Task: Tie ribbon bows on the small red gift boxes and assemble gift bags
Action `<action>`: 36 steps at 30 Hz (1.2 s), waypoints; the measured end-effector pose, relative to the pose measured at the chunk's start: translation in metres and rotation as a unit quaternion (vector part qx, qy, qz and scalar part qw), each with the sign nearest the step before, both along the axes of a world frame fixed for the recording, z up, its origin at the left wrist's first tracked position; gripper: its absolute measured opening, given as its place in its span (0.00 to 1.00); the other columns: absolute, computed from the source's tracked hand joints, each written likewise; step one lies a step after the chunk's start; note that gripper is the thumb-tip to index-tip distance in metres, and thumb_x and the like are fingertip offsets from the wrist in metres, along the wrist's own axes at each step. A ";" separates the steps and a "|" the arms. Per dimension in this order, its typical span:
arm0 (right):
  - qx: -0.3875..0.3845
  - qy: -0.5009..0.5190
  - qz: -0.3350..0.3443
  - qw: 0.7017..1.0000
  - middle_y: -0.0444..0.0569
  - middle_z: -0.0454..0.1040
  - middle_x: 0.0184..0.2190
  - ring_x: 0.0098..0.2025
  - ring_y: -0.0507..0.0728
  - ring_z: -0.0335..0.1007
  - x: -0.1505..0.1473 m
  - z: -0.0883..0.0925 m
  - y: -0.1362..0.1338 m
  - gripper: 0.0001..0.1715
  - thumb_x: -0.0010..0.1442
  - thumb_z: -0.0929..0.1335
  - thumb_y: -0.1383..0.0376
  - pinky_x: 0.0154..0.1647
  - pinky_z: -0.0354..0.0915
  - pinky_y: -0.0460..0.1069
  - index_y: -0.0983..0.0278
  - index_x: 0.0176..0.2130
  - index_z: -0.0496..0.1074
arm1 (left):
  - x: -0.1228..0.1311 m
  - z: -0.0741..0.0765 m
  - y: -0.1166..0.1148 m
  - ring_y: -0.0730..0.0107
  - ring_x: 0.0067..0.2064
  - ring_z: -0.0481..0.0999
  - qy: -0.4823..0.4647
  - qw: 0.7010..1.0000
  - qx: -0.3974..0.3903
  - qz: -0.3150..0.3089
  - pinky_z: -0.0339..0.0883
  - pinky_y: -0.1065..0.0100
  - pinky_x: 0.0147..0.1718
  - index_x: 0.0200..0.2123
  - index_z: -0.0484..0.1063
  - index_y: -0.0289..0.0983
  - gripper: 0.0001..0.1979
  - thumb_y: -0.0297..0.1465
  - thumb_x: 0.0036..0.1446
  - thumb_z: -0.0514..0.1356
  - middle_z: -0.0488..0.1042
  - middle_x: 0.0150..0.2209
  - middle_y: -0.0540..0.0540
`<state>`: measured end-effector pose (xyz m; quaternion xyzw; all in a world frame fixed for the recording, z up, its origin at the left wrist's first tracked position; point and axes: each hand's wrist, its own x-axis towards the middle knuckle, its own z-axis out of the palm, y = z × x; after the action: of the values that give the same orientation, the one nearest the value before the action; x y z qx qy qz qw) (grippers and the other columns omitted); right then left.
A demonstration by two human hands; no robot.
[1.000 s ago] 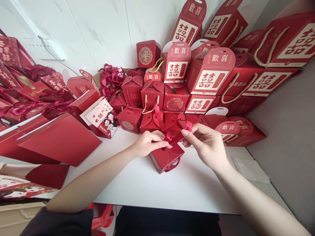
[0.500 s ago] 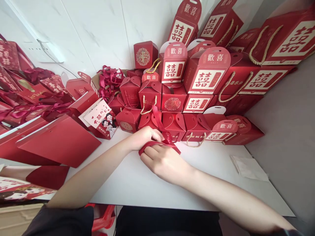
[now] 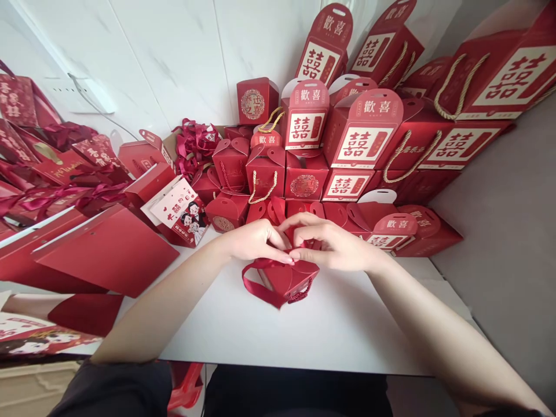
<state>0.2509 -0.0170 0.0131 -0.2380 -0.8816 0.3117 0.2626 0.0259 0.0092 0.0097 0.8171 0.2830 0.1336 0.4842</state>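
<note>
A small red gift box [image 3: 289, 278] with a dark red cord handle stands on the white table, below my hands. Over its top my left hand [image 3: 256, 240] pinches a red ribbon [image 3: 254, 284], one length of which loops down to the box's left side. My right hand [image 3: 330, 243] meets it from the right, thumb and fingers closed on the ribbon at the same spot. The fingertips of both hands nearly touch, and they partly hide the ribbon where it crosses the box top.
Stacked red gift boxes [image 3: 365, 139] line the back of the table. Heaped red ribbon [image 3: 195, 145] lies behind, near a white card [image 3: 178, 205] with cartoon figures. Large red bags [image 3: 108, 249] stand at left. A grey wall [image 3: 499, 220] bounds the right side.
My right hand has lifted off the front of the box and swung up and right, to meet the left hand's fingertips. The box front and a ribbon loop have come into sight.
</note>
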 end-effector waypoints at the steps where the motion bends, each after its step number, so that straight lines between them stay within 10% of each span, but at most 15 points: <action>1: 0.000 0.024 -0.003 1.000 0.52 0.71 0.50 0.48 0.56 0.70 0.003 -0.002 -0.002 0.11 0.64 0.69 0.63 0.51 0.66 0.54 0.63 0.30 0.69 | 0.000 0.003 0.000 0.67 0.39 0.76 0.021 1.000 0.012 -0.016 0.67 0.70 0.41 0.26 0.82 0.36 0.09 0.36 0.52 0.68 0.79 0.33 0.47; 6: 0.058 0.134 -0.040 0.988 0.49 0.75 0.34 0.41 0.56 0.72 0.011 -0.010 -0.021 0.12 0.60 0.72 0.66 0.41 0.70 0.52 0.62 0.29 0.67 | -0.002 0.014 -0.002 0.72 0.39 0.73 0.083 0.993 0.082 0.002 0.65 0.72 0.39 0.31 0.84 0.41 0.09 0.40 0.53 0.67 0.74 0.41 0.47; 16: 0.287 0.023 -0.032 0.957 0.53 0.80 0.42 0.40 0.58 0.77 0.001 -0.035 -0.047 0.03 0.65 0.67 0.71 0.41 0.72 0.53 0.65 0.39 0.71 | -0.005 0.002 0.012 0.75 0.32 0.76 0.031 0.999 -0.003 -0.034 0.68 0.75 0.33 0.33 0.84 0.36 0.06 0.31 0.52 0.68 0.79 0.32 0.46; 23: 0.164 0.046 -0.025 0.985 0.53 0.78 0.40 0.44 0.59 0.75 0.002 -0.038 -0.045 0.08 0.64 0.70 0.62 0.46 0.71 0.53 0.64 0.40 0.70 | -0.002 0.007 -0.006 0.74 0.32 0.77 0.030 0.989 0.144 -0.020 0.69 0.75 0.35 0.31 0.82 0.36 0.03 0.25 0.51 0.66 0.79 0.32 0.49; 27: 0.067 0.097 -0.148 0.982 0.53 0.75 0.46 0.48 0.56 0.73 0.002 -0.039 -0.033 0.07 0.68 0.64 0.68 0.49 0.69 0.51 0.63 0.47 0.69 | 0.001 0.010 -0.028 0.77 0.30 0.76 0.048 0.943 0.329 -0.004 0.67 0.76 0.32 0.30 0.80 0.37 0.04 0.24 0.53 0.64 0.78 0.30 0.51; 32: 0.067 0.045 -0.055 0.995 0.49 0.77 0.42 0.45 0.56 0.71 -0.005 -0.040 -0.015 0.11 0.68 0.63 0.69 0.48 0.69 0.52 0.61 0.46 0.73 | -0.005 -0.013 -0.035 0.76 0.29 0.76 0.000 0.804 0.595 0.009 0.69 0.75 0.29 0.33 0.77 0.35 0.06 0.24 0.59 0.60 0.79 0.31 0.50; 36: 0.040 0.053 -0.028 0.997 0.48 0.78 0.42 0.45 0.55 0.71 -0.006 -0.038 -0.008 0.10 0.67 0.66 0.68 0.48 0.69 0.52 0.60 0.46 0.76 | -0.008 -0.029 -0.037 0.76 0.30 0.77 -0.061 0.751 0.656 0.043 0.72 0.75 0.29 0.36 0.74 0.34 0.03 0.23 0.58 0.61 0.78 0.31 0.50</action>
<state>0.2449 -0.0251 -0.0249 -0.2353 -0.8713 0.2804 0.3269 0.0182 -0.0279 -0.0189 0.9110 0.1305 0.3566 -0.1605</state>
